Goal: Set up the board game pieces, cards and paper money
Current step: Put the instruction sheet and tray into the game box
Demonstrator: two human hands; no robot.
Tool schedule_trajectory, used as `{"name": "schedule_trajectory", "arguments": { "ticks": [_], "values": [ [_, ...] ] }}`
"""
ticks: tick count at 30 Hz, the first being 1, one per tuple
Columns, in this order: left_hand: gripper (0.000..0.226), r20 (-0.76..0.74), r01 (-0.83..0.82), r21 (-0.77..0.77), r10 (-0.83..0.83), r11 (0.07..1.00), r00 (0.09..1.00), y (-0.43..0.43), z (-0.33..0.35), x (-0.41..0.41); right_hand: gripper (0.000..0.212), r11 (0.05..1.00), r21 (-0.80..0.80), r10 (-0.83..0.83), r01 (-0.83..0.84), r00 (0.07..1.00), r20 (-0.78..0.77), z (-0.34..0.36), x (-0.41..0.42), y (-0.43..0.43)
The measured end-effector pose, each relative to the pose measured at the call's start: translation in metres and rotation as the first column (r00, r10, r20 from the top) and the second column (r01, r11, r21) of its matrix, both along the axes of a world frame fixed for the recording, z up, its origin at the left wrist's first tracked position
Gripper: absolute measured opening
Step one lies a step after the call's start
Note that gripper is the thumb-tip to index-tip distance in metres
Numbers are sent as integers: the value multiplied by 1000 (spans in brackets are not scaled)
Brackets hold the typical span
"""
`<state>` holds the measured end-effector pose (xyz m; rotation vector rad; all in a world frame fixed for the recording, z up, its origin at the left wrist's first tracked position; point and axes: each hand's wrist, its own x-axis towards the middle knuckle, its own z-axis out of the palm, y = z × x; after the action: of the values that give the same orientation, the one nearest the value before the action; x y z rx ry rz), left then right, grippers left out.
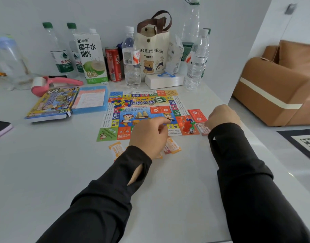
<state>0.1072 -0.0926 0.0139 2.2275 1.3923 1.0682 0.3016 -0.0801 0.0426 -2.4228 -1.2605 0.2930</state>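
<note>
Several rectangular orange paper notes (174,146), flat square board (107,134), small plastic pawns (186,126)

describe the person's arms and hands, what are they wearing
Long black sleeves cover both arms to the wrist. The left sleeve has a slit near its cuff, like a thumb hole; the right sleeve shows a similar one. The left hand and right hand are bare, no gloves or rings visible.

Game board (142,109) on table (63,163), left hand (149,135) over it, right hand (222,118) beside red cards (197,115)
</note>
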Motion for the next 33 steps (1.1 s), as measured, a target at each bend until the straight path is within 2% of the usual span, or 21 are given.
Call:
{"name": "schedule_trajectory", "arguments": {
  "ticks": [5, 8, 11, 14, 16, 19, 22, 26, 33],
  "values": [
    [21, -11, -93, -23, 93, 995, 996, 8, 5, -21, 20, 944, 315, 56, -102, 987, 153, 14, -28, -8],
    [21, -52, -125, -48, 122, 991, 991, 12, 8, -34, 20, 882, 399, 166, -252, 957, 239, 13, -50, -10],
    [23, -131, -147, -48, 140, 988, 982, 11, 11, -49, 22, 829, 334, 367, -448, 888, 278, 5, -71, -11],
    [24, -298, -141, -26, 127, 990, 946, 5, 12, -63, 31, 762, 114, 605, -638, 763, 229, -2, -83, -15],
    [26, -443, -136, -14, 115, 991, 889, 2, 11, -72, 36, 725, -35, 682, -688, 711, 173, -3, -87, -18],
    [29, -547, -108, -48, 65, 993, 835, 0, 11, -82, 38, 703, -110, 711, -702, 690, 138, 0, -90, -21],
    [46, -575, -57, -138, -33, 989, 818, -2, 10, -92, 31, 689, -146, 725, -710, 672, 151, -1, -90, -25],
    [66, -599, -44, -179, -73, 983, 797, -4, 9, -105, 29, 695, -167, 719, -699, 681, 141, -7, -88, -30],
    [66, -563, -37, -169, -65, 985, 824, -6, 6, -110, 30, 737, -159, 675, -657, 726, 128, -14, -85, -36]
  ]
}}
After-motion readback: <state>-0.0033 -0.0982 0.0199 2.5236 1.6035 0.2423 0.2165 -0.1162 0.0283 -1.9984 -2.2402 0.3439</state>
